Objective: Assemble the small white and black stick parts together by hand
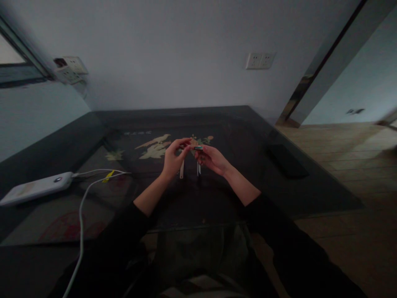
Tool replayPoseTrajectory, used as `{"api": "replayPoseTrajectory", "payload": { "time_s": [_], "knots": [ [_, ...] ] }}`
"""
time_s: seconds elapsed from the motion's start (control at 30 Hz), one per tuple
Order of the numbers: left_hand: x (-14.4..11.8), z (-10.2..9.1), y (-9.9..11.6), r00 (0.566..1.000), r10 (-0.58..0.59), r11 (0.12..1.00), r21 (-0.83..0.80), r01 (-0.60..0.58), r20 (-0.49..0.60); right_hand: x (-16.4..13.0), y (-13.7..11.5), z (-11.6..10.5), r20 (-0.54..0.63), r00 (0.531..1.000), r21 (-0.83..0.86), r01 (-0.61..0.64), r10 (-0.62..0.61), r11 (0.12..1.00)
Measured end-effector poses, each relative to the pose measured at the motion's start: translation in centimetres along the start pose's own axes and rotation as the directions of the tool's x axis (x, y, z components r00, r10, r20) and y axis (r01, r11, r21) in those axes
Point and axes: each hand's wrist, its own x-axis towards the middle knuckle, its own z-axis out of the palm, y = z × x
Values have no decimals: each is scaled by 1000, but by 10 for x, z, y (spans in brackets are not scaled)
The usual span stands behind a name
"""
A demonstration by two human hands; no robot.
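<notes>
Both hands raised over the dark glass bench (235, 198). Right hand (212, 159) pinches a small dark item (198, 147); left hand (173, 159) fingertips closed on its end. Two pale strips (182, 169) hang below. Progress unclear; nothing set down. Power bank (37, 188) far left.

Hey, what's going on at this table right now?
A person in dark sleeves holds both hands up over a dark glass table. The right hand pinches a small dark object, too small to identify, and the left hand meets it at the fingertips. A white power bank with its white cable lies to the left.
</notes>
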Motion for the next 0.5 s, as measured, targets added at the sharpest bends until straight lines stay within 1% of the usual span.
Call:
{"api": "replayPoseTrajectory", "payload": {
  "time_s": [0.03, 0.07, 0.1, 0.13, 0.17, 0.2, 0.27, 0.3, 0.37, 0.5],
  "knots": [
    [2, -3, -4, 996, -81, 996, 17, 82, -29, 0, -2, 0, -18, 1000, 4, 15, -15, 1000],
    [4, -6, -8, 985, -173, 983, 58, 174, -22, 0, -4, 0, -34, 999, 6, 30, -30, 1000],
    [6, -8, -13, 963, -267, 955, 139, 262, 19, 0, -6, 0, -48, 998, 7, 41, -41, 999],
    [6, -11, -18, 930, -359, 906, 270, 326, 80, 0, -7, 0, -57, 997, 8, 50, -50, 999],
    [6, -13, -22, 896, -423, 843, 421, 334, 136, 0, -8, 0, -61, 996, 10, 59, -58, 998],
    [5, -15, -25, 877, -459, 772, 552, 315, 141, 0, -9, 0, -60, 996, 15, 70, -69, 997],
    [1, -17, -28, 836, -524, 637, 727, 257, 164, -1, -10, 1, -45, 995, 27, 93, -92, 995],
    [-1, -16, -28, 813, -557, 584, 776, 238, 170, -1, -10, 1, -37, 994, 33, 101, -100, 994],
    [-4, -14, -25, 776, -606, 520, 826, 218, 177, -1, -9, 2, -33, 994, 39, 104, -103, 994],
    [-6, -6, -19, 737, -654, 470, 855, 221, 169, -2, -9, 2, -41, 995, 28, 96, -95, 995]
  ]
}}
